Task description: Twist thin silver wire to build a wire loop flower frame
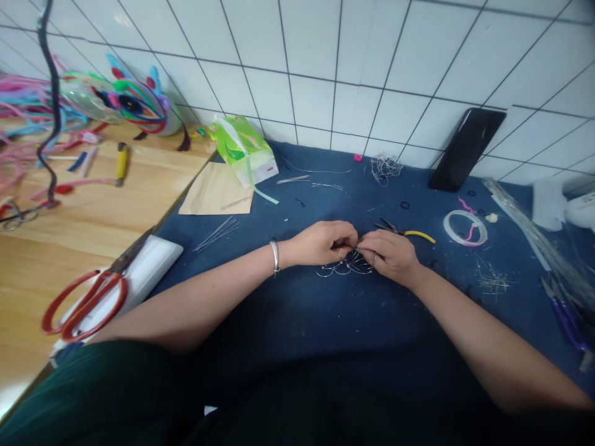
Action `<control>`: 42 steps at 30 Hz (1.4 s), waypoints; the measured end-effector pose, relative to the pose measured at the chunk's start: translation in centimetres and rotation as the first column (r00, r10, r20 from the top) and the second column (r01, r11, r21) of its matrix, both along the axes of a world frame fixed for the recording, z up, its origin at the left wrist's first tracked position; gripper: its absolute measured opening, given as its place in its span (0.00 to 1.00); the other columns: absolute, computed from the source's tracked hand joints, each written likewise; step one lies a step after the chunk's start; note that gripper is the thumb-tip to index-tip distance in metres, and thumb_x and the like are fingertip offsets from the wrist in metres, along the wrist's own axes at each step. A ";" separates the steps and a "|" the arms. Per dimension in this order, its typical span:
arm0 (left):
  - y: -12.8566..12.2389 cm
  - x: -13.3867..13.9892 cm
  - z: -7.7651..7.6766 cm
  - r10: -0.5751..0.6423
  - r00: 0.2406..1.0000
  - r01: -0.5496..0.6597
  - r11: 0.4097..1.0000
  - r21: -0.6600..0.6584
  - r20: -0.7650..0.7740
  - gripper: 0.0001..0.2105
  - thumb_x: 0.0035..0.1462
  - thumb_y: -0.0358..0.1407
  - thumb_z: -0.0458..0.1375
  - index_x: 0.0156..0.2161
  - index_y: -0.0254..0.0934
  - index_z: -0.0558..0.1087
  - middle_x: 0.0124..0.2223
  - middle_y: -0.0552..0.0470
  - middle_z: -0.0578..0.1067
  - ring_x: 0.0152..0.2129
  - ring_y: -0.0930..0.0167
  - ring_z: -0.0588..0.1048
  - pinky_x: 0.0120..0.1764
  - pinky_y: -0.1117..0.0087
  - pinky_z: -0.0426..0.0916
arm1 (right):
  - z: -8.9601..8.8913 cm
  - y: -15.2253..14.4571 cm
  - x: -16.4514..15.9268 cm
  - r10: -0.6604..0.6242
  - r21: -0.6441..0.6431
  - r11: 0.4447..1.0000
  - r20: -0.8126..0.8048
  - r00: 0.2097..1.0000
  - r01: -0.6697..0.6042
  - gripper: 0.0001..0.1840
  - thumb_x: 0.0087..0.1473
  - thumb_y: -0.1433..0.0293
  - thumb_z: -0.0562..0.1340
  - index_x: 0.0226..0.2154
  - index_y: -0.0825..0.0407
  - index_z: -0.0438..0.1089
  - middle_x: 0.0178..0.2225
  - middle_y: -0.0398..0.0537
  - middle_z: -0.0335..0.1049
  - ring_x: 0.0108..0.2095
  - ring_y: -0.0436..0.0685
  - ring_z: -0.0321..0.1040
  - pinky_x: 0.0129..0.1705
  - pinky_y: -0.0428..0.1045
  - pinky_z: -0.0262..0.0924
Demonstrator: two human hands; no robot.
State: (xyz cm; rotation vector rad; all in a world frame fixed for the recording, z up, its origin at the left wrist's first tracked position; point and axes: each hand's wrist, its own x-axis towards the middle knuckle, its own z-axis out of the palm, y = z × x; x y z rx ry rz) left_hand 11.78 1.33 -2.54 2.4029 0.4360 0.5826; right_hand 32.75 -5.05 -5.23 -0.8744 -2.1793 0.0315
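My left hand (328,240) and my right hand (393,254) meet over the dark blue cloth, fingers closed in a pinch. Between their fingertips they hold a piece of looped thin wire (346,267). Its silvery curls, with small pinkish dots, hang below the fingers toward me. The exact spot being pinched is hidden by the fingertips. Just beyond my right hand lie pliers (418,235) with a yellow handle, partly covered by the hand. A silver bracelet (275,257) circles my left wrist.
Wire tangles (385,167), loose wires (217,233), a tape roll (465,228) and purple-handled scissors (569,322) lie on the cloth. A black phone (467,148) leans on the tiled wall. Red-handled scissors (88,303) rest on a white box at left, beside a green tissue pack (244,148).
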 end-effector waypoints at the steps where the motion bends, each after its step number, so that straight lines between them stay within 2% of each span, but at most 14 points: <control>1: 0.0 0.0 0.0 0.001 1.000 -0.001 1.000 -0.001 0.003 0.06 0.50 0.25 0.52 0.34 0.35 0.68 0.30 0.55 0.70 0.27 0.77 0.68 0.31 0.75 0.64 | 0.0 0.0 0.0 0.000 0.004 1.000 -0.002 1.000 0.000 0.11 0.51 0.76 0.62 0.40 0.50 0.71 0.35 0.48 0.74 0.36 0.53 0.71 0.40 0.50 0.69; 6: 0.0 0.0 -0.2 0.005 1.000 -0.005 1.000 -0.008 -0.001 0.07 0.50 0.25 0.52 0.35 0.35 0.69 0.31 0.55 0.71 0.27 0.77 0.68 0.32 0.75 0.64 | -0.1 -0.1 0.1 -0.001 0.011 1.000 0.009 1.000 0.001 0.12 0.52 0.76 0.61 0.40 0.48 0.71 0.35 0.46 0.73 0.35 0.52 0.71 0.37 0.49 0.69; 11: 0.0 0.1 -0.2 -0.031 0.999 0.031 1.000 -0.002 0.021 0.08 0.51 0.25 0.51 0.35 0.35 0.69 0.34 0.53 0.73 0.32 0.75 0.70 0.36 0.73 0.66 | -0.3 -0.1 0.2 0.000 0.010 1.000 -0.003 1.000 0.000 0.13 0.52 0.77 0.61 0.39 0.47 0.71 0.35 0.45 0.73 0.33 0.51 0.70 0.36 0.49 0.68; 16: 0.0 0.1 -0.2 -0.001 0.999 0.002 1.000 -0.015 0.052 0.07 0.50 0.25 0.52 0.35 0.35 0.69 0.32 0.53 0.73 0.29 0.76 0.70 0.33 0.74 0.66 | -0.2 -0.1 0.2 0.007 0.011 1.000 -0.017 1.000 -0.007 0.13 0.52 0.77 0.60 0.39 0.47 0.71 0.35 0.46 0.73 0.34 0.51 0.70 0.36 0.49 0.69; 23: 0.1 0.0 -0.1 0.009 0.999 -0.004 0.993 -0.122 0.044 0.05 0.52 0.27 0.54 0.35 0.34 0.69 0.31 0.55 0.72 0.26 0.78 0.69 0.30 0.76 0.66 | -0.1 -0.2 0.1 0.018 -0.004 1.000 -0.035 0.999 -0.019 0.14 0.51 0.78 0.60 0.40 0.48 0.70 0.35 0.45 0.73 0.35 0.51 0.70 0.37 0.49 0.69; 28: 0.6 -0.4 0.2 -0.011 1.000 0.013 0.983 -0.182 0.014 0.04 0.55 0.31 0.56 0.36 0.34 0.71 0.33 0.53 0.74 0.29 0.77 0.71 0.33 0.74 0.67 | 0.0 -0.2 0.4 0.016 -0.016 1.000 -0.017 1.000 -0.016 0.14 0.51 0.79 0.60 0.40 0.48 0.71 0.36 0.46 0.73 0.36 0.52 0.71 0.39 0.49 0.69; 36: 0.9 -0.9 1.1 -0.152 0.988 0.147 0.977 -0.152 -0.023 0.06 0.55 0.26 0.54 0.35 0.35 0.73 0.37 0.50 0.75 0.34 0.75 0.72 0.40 0.71 0.68 | 0.0 0.2 0.8 0.019 -0.022 1.000 0.043 0.999 -0.018 0.10 0.54 0.74 0.60 0.39 0.48 0.72 0.36 0.47 0.74 0.36 0.52 0.72 0.37 0.49 0.68; 42: 0.8 -0.8 0.8 -0.121 0.992 0.114 0.984 -0.138 -0.038 0.05 0.56 0.27 0.55 0.37 0.35 0.72 0.36 0.51 0.75 0.33 0.75 0.72 0.39 0.71 0.68 | 0.0 0.2 0.8 0.024 -0.032 0.999 0.083 0.996 -0.021 0.09 0.55 0.73 0.60 0.38 0.48 0.73 0.36 0.47 0.73 0.35 0.52 0.70 0.37 0.49 0.68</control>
